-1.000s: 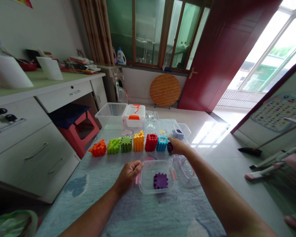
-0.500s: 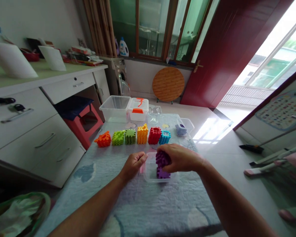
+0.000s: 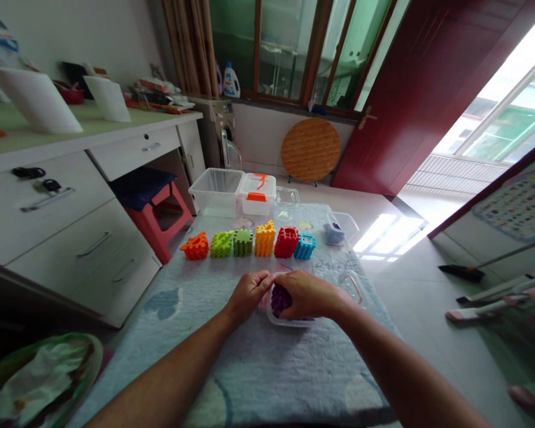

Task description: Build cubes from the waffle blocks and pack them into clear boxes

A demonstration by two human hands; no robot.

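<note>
On the pale blue cloth nearest you, both forearms come in from the bottom edge and meet over the clear container. Your right hand is curled down around the purple block, fingers wrapped over its top and far side. The block sits inside the container; you cannot tell whether it touches the floor of it. Your left hand is narrow, fingertips pinched at the container's left rim, just beside the block. A clear lid lies flat on the cloth, touching or just right of the container. Farther out, a row of toothed blocks runs left to right: orange block, light green block, dark green block, yellow block, red block, blue block, each close beside its neighbour. To the right of the row, a small tray holds a bluish-purple piece. At the far table edge stand a large clear bin and a white box with an orange latch, side by side. Beyond, a round wooden board leans on the wall.
</note>
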